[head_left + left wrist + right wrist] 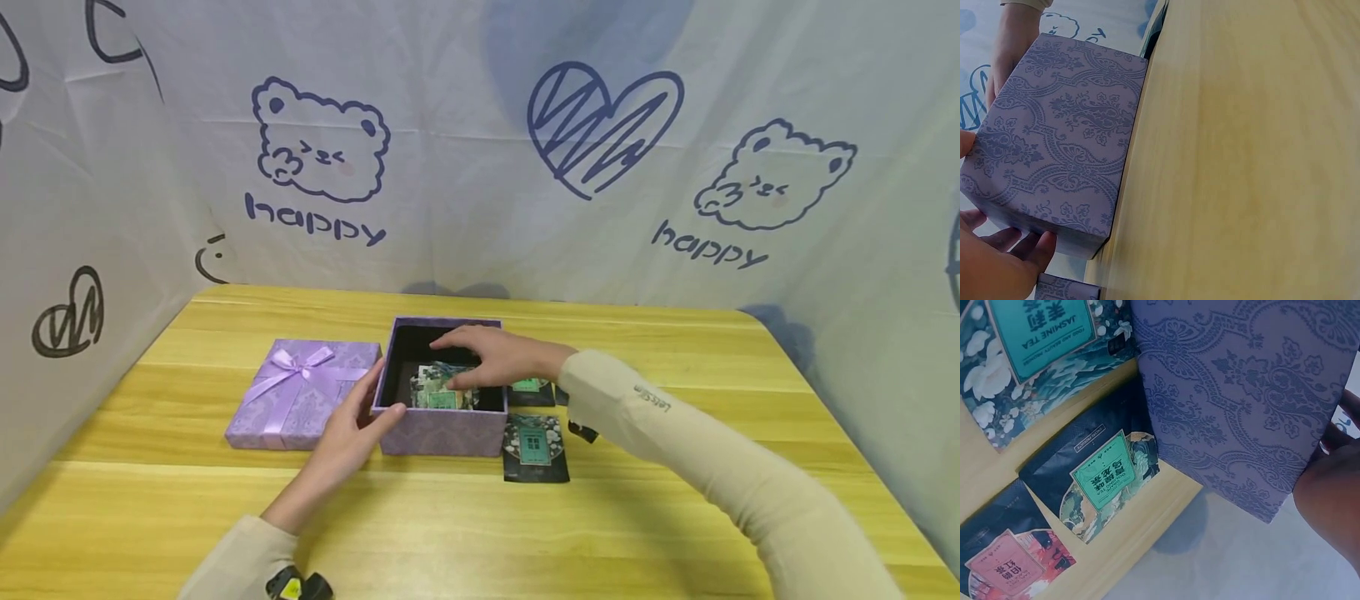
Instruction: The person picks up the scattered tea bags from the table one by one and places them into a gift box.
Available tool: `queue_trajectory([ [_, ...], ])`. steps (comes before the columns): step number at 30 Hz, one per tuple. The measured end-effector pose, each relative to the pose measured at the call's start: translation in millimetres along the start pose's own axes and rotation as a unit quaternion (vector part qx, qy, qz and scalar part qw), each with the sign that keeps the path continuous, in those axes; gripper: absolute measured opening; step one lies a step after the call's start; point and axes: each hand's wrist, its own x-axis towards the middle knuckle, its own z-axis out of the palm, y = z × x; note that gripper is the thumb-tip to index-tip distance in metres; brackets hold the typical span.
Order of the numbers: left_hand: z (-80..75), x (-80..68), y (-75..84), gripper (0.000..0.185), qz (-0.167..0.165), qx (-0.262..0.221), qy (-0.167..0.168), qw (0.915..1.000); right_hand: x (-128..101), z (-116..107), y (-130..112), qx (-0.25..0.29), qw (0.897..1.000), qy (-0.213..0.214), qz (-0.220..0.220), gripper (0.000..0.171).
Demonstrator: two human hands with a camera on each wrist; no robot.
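Gripping a purple patterned box (442, 435), the left hand (349, 427) steadies it; the spread right hand (506, 357), apparently sorting flat green-labelled sachets (441, 401), needs light pinching.

box (442, 434) in matt paper

Box (442, 435), lid (303, 402), sachets (535, 450) on table (480, 533)

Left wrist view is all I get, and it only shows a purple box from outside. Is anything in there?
Observer: Yes, the head view shows packets lying inside the box.
Visitor: Does it have a fancy lid?
Observer: It does; the head view shows a ribbon bow on top.
Visitor: Can you read anything beside the box?
Observer: Yes, the right wrist view shows a JASMINE TEA packet there.
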Motion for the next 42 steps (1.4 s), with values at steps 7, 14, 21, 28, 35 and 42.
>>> queue_trajectory([
  [7,0.5,-0.5,-0.2,0.069,0.0,0.001,0.0,1.0,-6,-3,5,0.038,0.999,0.024,0.005,0.058],
  [14,0.2,-0.2,0.5,0.07,-0.004,0.008,0.002,1.0,-20,-16,16,0.047,0.996,0.069,0.013,0.055],
  [21,0.5,-1.0,1.8,0.07,-0.008,0.011,0.007,0.9999,-38,-23,32,0.059,0.992,0.106,0.034,0.055],
  [28,1.4,-1.7,2.6,0.07,-0.006,0.008,0.008,0.9999,-56,-17,54,0.066,0.987,0.136,0.045,0.055],
  [35,1.9,-1.8,1.2,0.07,-0.007,0.01,0.008,0.9999,-70,-4,79,0.057,0.985,0.154,0.061,0.054],
  [42,2.3,-1.7,1.1,0.07,-0.008,0.02,0.013,0.9997,-85,6,105,0.059,0.983,0.131,0.117,0.06],
])
